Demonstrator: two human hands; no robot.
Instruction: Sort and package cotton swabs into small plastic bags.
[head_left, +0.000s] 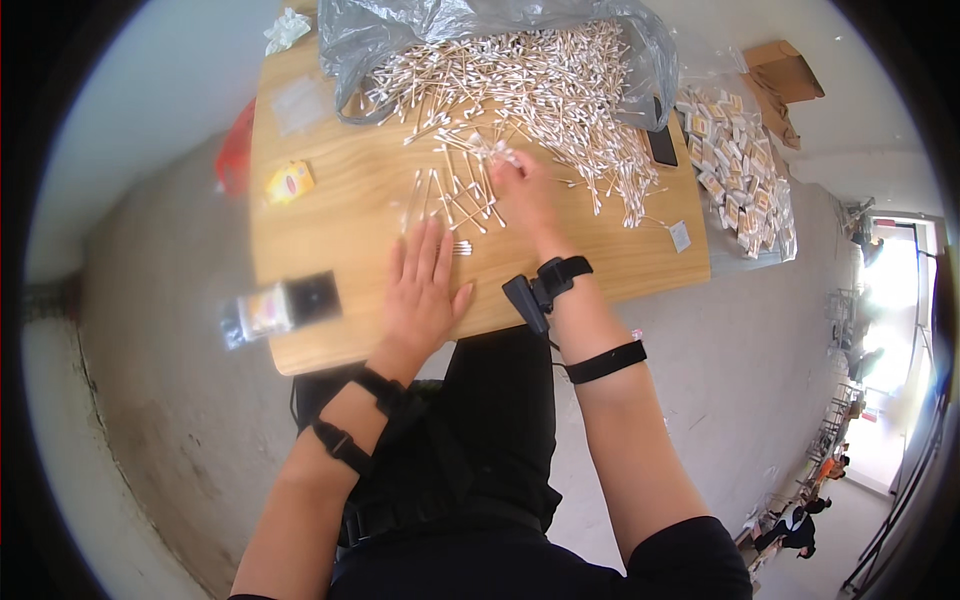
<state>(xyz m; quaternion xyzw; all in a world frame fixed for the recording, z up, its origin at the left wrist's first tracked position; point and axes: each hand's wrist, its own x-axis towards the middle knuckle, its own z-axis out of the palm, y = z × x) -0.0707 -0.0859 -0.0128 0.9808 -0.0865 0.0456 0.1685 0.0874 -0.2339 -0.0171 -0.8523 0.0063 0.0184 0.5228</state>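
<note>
— What's the right hand [522,190] doing?
— Its grip pinches white-tipped wooden cotton swabs [480,150] at upper centre; the left hand [420,290] lies flat, spread wide, on the pale wooden table [330,215].
— Step?
— Gathering a batch, I'd judge (next needs aligning the ends).

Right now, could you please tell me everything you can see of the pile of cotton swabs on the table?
The pile of cotton swabs is a loose heap of thin pale sticks with white tips, lying crisscrossed. It spills from an open grey plastic bag across the far half of the wooden table, thinning to scattered swabs nearer the person. The right hand reaches into its near edge; the left hand lies flat just short of it.
</note>
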